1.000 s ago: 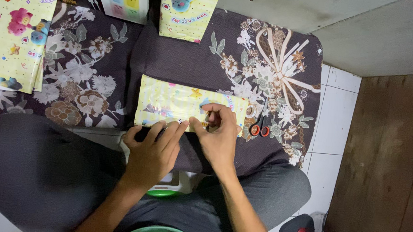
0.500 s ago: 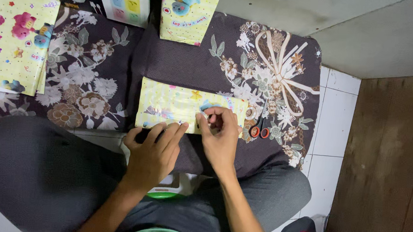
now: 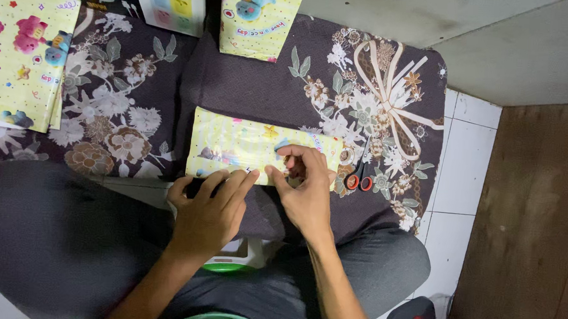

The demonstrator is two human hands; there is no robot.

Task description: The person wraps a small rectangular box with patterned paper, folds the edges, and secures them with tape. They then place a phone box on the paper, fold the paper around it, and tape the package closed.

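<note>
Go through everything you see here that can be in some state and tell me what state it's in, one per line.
Wrapped parcel: lying flat, covered in yellow gift paper.
Left hand: fingers spread, pressing the parcel's near edge.
Right hand: fingers curled at the parcel's right end.
Scissors: closed, lying on the floral cloth.
Tape roll: lying flat beside the scissors.
Gift paper sheets: lying flat, unrolled.

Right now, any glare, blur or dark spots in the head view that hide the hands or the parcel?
Head view: dim, even light, sharp overall. Mild sheen on the yellow wrapped parcel washes out its print in places. Left hand and right hand are crisp; the right fingertips curl, shading what they pinch. Scissors stay readable; the lap below is dark.
</note>
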